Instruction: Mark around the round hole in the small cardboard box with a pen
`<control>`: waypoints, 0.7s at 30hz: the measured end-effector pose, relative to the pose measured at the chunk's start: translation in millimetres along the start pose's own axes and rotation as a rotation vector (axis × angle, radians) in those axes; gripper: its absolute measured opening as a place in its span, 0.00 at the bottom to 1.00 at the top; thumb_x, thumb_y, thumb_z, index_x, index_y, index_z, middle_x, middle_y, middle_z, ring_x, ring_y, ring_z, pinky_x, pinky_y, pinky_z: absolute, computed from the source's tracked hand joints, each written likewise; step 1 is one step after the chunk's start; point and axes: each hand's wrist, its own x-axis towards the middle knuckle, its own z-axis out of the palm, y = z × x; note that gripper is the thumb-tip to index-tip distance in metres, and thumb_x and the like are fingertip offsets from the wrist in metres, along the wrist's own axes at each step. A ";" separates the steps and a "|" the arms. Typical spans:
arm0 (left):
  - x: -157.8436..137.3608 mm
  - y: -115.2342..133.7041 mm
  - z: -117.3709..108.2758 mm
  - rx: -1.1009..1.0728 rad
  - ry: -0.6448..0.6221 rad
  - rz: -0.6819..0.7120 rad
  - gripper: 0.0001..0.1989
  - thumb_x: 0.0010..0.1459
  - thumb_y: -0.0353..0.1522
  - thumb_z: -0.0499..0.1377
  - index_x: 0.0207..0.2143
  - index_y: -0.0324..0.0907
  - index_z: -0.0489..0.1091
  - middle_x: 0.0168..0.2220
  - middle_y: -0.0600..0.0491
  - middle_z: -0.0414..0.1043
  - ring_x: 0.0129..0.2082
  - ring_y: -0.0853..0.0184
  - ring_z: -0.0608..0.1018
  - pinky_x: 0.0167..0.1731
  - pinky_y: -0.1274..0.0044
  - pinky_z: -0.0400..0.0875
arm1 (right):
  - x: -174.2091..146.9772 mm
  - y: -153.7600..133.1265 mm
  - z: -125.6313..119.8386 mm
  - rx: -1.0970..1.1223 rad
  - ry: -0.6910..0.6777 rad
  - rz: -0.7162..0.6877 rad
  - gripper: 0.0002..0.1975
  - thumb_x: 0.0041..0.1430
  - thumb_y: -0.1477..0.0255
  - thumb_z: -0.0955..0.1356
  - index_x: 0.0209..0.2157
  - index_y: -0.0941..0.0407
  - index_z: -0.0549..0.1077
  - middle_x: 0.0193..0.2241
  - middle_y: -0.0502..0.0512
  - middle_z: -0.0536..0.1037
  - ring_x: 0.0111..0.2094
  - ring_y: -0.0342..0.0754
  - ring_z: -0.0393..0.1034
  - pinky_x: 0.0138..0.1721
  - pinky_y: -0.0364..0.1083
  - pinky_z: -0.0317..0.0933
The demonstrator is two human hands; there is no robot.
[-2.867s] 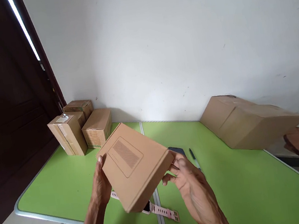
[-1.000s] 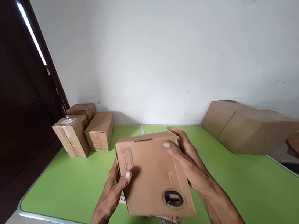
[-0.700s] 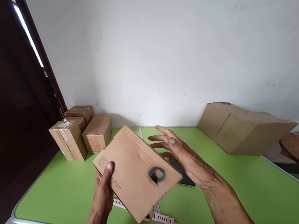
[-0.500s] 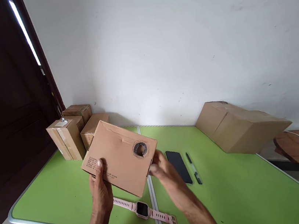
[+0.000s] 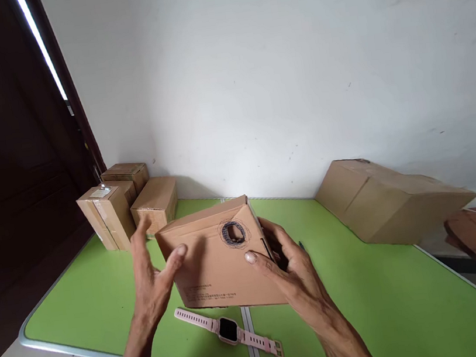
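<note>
A small cardboard box point(image 5: 215, 270) is held above the table, tilted, with printed lettering along its lower face. Near its upper right corner is a round hole ringed by dark pen scribbles. My right hand point(image 5: 293, 271) grips the box's right end, thumb on the front face and fingers behind. At the left end, my left hand point(image 5: 156, 275) has its fingers spread, the thumb close to the face; whether it touches cannot be made out. Below the box lies a smartwatch point(image 5: 228, 330) with a pink strap, laid out flat.
Several cardboard boxes point(image 5: 111, 220) stand at the back left of the green table point(image 5: 84, 318). A larger carton point(image 5: 383, 205) rests tilted at the back right against the wall. Only the tip of a pen point(image 5: 302, 246) shows behind my right hand.
The box has turned so its top edge and right end show more. My left hand has let go and spread its fingers; my right hand has taken the right end. The phone is now hidden.
</note>
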 end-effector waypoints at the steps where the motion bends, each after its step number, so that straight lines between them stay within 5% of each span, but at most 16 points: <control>1: 4.9 7.0 0.9 0.084 -0.057 0.028 0.46 0.57 0.57 0.69 0.72 0.52 0.64 0.71 0.41 0.66 0.71 0.43 0.67 0.69 0.46 0.60 | -0.8 -3.3 -2.5 -0.017 -0.024 0.009 0.37 0.62 0.48 0.76 0.67 0.46 0.69 0.64 0.58 0.79 0.58 0.60 0.77 0.53 0.53 0.74; 6: 25.2 35.1 5.9 0.333 -0.273 0.098 0.43 0.54 0.61 0.68 0.62 0.43 0.76 0.59 0.39 0.79 0.63 0.40 0.74 0.66 0.44 0.63 | -2.2 -18.9 -16.9 -0.086 -0.093 -0.003 0.39 0.60 0.49 0.77 0.68 0.44 0.69 0.65 0.57 0.78 0.60 0.61 0.76 0.55 0.54 0.74; 10: 33.6 54.4 3.8 0.163 -0.655 0.031 0.37 0.60 0.55 0.68 0.65 0.46 0.73 0.61 0.43 0.79 0.55 0.45 0.83 0.49 0.59 0.82 | 2.1 -30.3 -31.6 -0.029 -0.189 0.015 0.39 0.60 0.53 0.79 0.69 0.44 0.69 0.66 0.57 0.77 0.60 0.62 0.77 0.52 0.52 0.76; 13: 34.6 66.6 4.5 -0.015 -0.901 -0.061 0.29 0.64 0.51 0.68 0.63 0.51 0.73 0.53 0.50 0.83 0.46 0.53 0.87 0.36 0.70 0.82 | 8.0 -37.0 -41.2 0.007 -0.243 0.018 0.40 0.60 0.55 0.79 0.70 0.46 0.69 0.64 0.58 0.79 0.58 0.61 0.78 0.49 0.50 0.78; 21: 24.6 74.2 15.1 0.053 -0.831 -0.095 0.21 0.65 0.47 0.67 0.56 0.50 0.73 0.45 0.56 0.84 0.36 0.61 0.86 0.29 0.76 0.75 | 10.2 -47.1 -46.3 -0.051 -0.221 0.028 0.39 0.59 0.55 0.79 0.69 0.46 0.72 0.62 0.56 0.80 0.55 0.60 0.80 0.46 0.49 0.78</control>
